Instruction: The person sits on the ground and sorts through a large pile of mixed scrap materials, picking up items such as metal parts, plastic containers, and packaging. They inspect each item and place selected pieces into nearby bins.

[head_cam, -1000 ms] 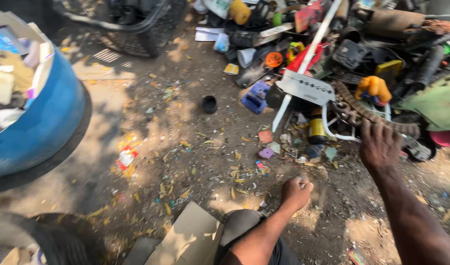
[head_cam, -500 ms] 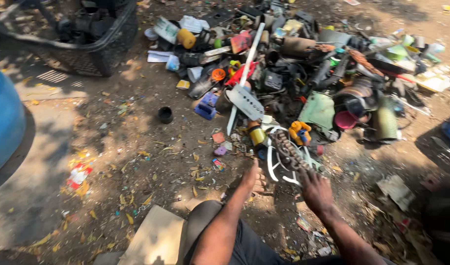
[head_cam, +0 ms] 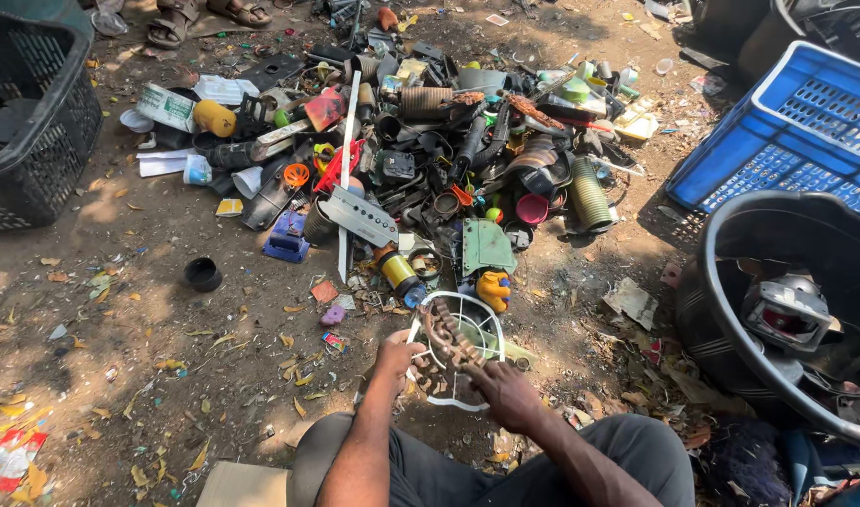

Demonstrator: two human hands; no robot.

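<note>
Fingers of both hands, left hand [head_cam: 399, 358] and right hand [head_cam: 505, 390], pinch white wire frame [head_cam: 460, 352] between them

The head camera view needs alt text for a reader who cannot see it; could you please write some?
Both hands, left hand and right hand, grip a white wire frame holding a rusty chain, above dirt ground beside a heap of mixed scrap. A black tub and blue crate stand right.

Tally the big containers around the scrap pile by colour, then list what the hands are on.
Black containers: 2 (mesh basket, round tub)
Blue containers: 1 (slatted crate)
Held: 1 white wire frame, touched by left hand and right hand
Total: 4
</note>
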